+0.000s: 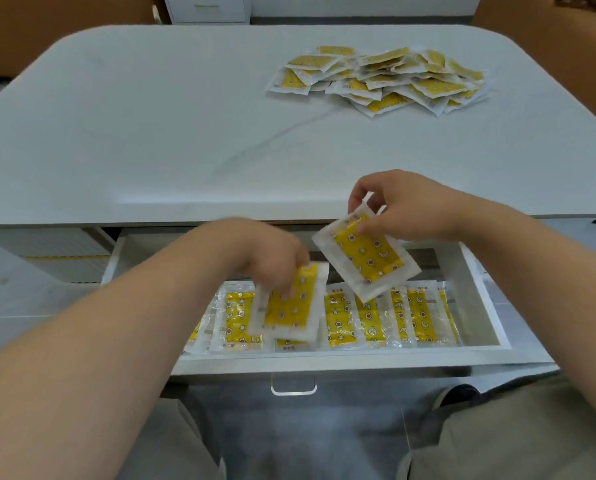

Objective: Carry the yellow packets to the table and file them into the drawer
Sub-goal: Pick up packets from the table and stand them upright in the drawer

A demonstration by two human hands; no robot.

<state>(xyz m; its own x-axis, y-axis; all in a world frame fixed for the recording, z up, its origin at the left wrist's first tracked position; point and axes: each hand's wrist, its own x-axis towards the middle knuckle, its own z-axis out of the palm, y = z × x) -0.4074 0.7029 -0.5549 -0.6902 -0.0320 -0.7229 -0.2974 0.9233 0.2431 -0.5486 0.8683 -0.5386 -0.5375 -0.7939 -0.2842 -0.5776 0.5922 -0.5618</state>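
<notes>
Through the head camera we see our left hand [272,259] gripping a yellow packet [291,304] just over the row of packets [340,322] filed in the open drawer [324,356]. Our right hand [404,209] pinches a second packet [367,254], tilted, above the drawer. A loose pile [379,77] lies far right on the table [151,116].

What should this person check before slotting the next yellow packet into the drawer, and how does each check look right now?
1. Drawer pulled open: ok.
2. Left hand holds the left packet above the filed row: ok.
3. Right hand pinches the right packet by its top end: ok.
4. Free slot under the left packet: cannot tell, the hand and packet hide it.
5. Filed row tidy, packets overlapping side by side: ok.
6. Loose pile waiting on the table: ok.
</notes>
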